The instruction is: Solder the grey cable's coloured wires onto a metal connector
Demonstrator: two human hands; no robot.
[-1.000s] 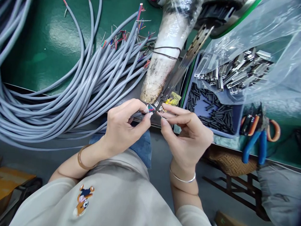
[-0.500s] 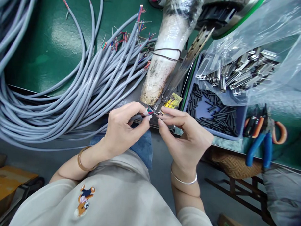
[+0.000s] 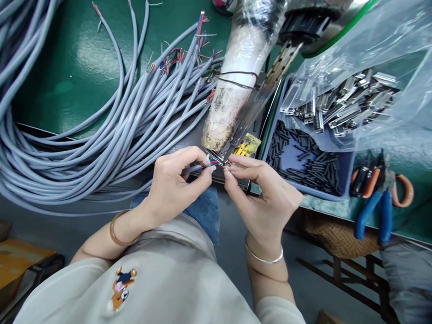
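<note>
My left hand pinches the end of a grey cable between thumb and forefinger, where thin coloured wires fan out. Close on its right, my right hand has its fingertips closed on a small metal connector at the wires' ends. Right above the fingertips is the dark tip of a soldering iron, pointing down at the connector. Beside it, the stained end of a plastic-wrapped white tube reaches down to the work. Fingers hide much of the connector.
Many grey cables with stripped ends lie across the left. On the right, a blue tray holds black sleeves under a plastic bag with metal parts. Blue-handled pliers and orange-handled cutters lie farther right.
Both hands have shifted very slightly left with the cable and connector. Their grips look the same.
</note>
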